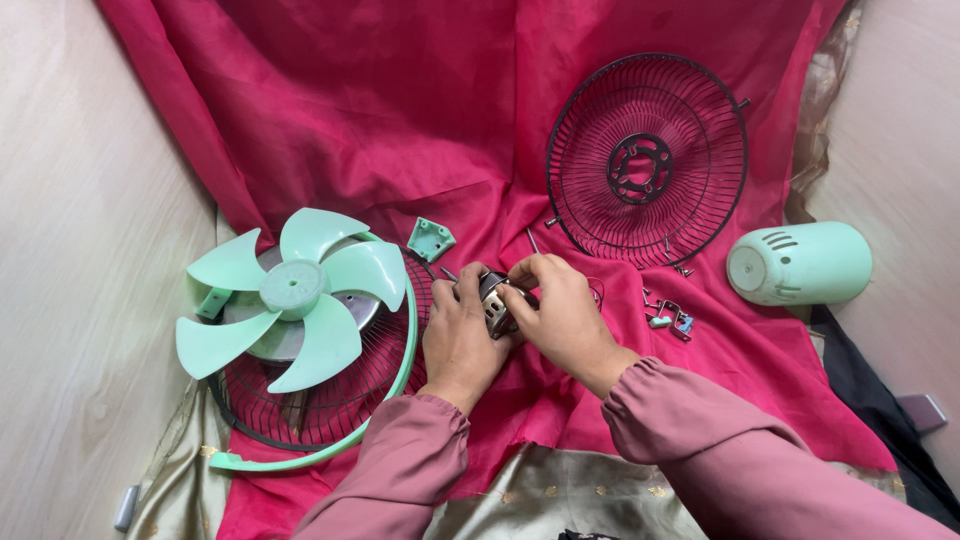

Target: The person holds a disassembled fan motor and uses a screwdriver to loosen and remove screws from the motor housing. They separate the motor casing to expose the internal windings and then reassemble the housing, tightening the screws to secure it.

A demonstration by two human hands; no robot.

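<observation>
My left hand [460,335] and my right hand [562,310] meet over a red cloth [420,120], both gripping a small metal fan motor [494,302] between the fingers. Only part of the motor shows between my hands. A mint green fan blade [295,295] lies just left of my left hand, resting on a dark wire grille [330,410] with a green rim ring [395,375].
A second dark wire grille [648,160] leans at the back right. A mint green motor cover [800,263] lies at the right. A small green bracket [430,240] and loose small metal parts [668,315] lie on the cloth. Pale walls close in both sides.
</observation>
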